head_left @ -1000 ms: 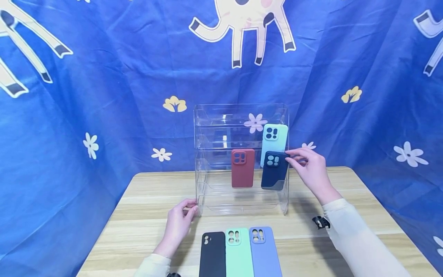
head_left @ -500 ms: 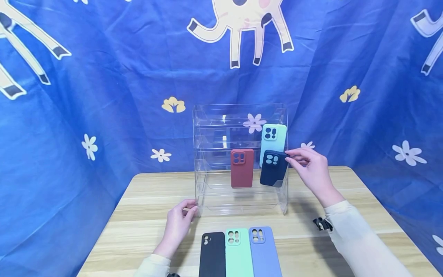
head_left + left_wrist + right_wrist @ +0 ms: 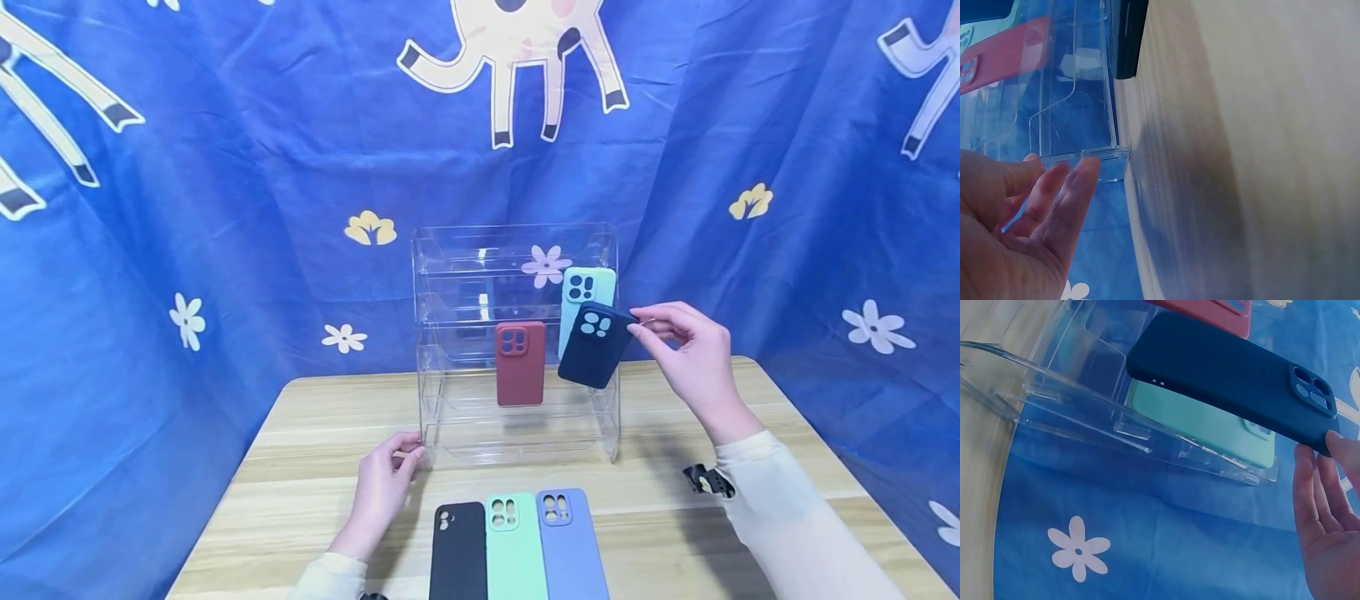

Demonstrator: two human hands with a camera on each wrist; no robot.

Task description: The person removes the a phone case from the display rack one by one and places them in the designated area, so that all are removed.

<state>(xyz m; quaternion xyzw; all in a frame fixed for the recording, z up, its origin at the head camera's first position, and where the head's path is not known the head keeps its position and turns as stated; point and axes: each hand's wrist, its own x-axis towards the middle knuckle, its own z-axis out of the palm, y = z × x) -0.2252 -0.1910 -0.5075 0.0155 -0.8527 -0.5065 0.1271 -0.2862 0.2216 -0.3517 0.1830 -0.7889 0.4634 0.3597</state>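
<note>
In the head view my right hand (image 3: 686, 350) pinches a dark navy phone case (image 3: 596, 346) by its upper right corner. The case tilts in front of the upright light mint case (image 3: 588, 287) in the clear tiered display stand (image 3: 465, 454). In the right wrist view, thumb and fingertips meet at the corner beside the camera cutouts of the navy case (image 3: 1222, 375). My left hand (image 3: 382, 487) touches the stand's lower left side with its fingertips. The left wrist view shows the left hand's fingers (image 3: 1063, 215) nearly straight at the clear edge.
A dusty red case (image 3: 520, 375) stands mid-stand, left of the navy one. On the wooden table (image 3: 300, 467) in front lie a black case (image 3: 459, 550), a green case (image 3: 516, 550) and a lavender case (image 3: 573, 550), side by side. A blue patterned curtain (image 3: 247, 275) hangs behind.
My right hand has lifted the navy case up out of the stand's lower right tier and tilted it further. My left hand stays at the stand's lower left side.
</note>
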